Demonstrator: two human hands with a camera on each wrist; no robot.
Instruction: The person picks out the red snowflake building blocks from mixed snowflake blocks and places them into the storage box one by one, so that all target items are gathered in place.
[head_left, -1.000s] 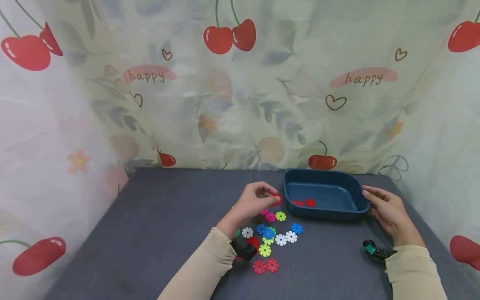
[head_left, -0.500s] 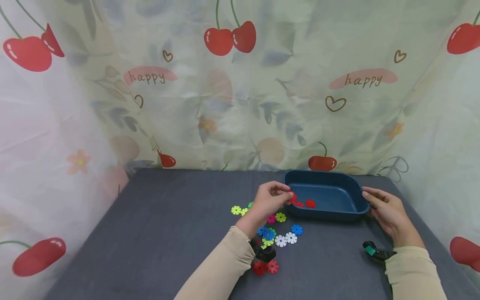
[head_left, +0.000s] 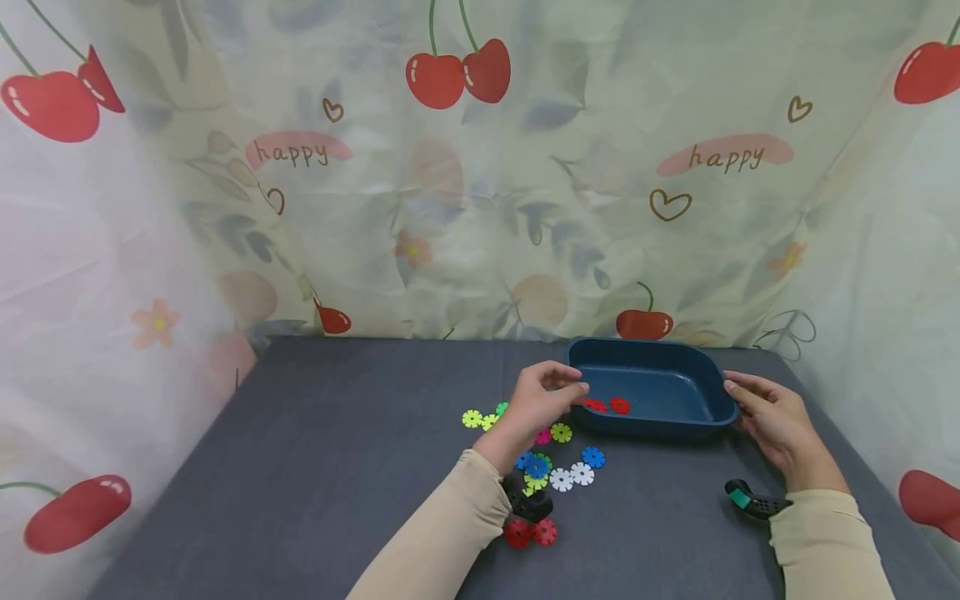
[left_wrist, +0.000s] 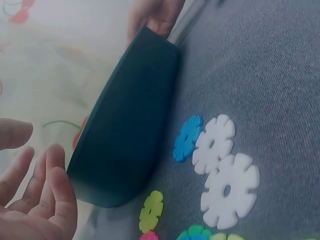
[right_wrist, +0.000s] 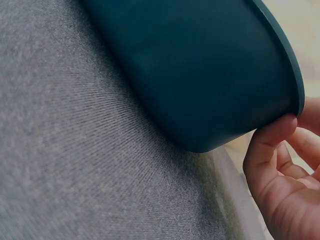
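A dark blue plastic bin stands on the table with several red snowflake discs lying inside, near its left front corner. My left hand is at the bin's left rim, its thumb and fingers apart and nothing between them. In the left wrist view, the fingers of that hand look loosely bent beside the bin's end. At the opposite end my right hand pinches the rim. The right wrist view has its thumb against the outer wall just under the edge.
Loose snowflake discs lie left and in front of the bin: white ones, a blue one, yellow-green ones and red ones. My left forearm covers part of them. A patterned cloth hangs behind the table.
My left hand moved right to the bin's rim with a red snowflake disc and let it drop inside. My right hand has stayed on the bin's right end.
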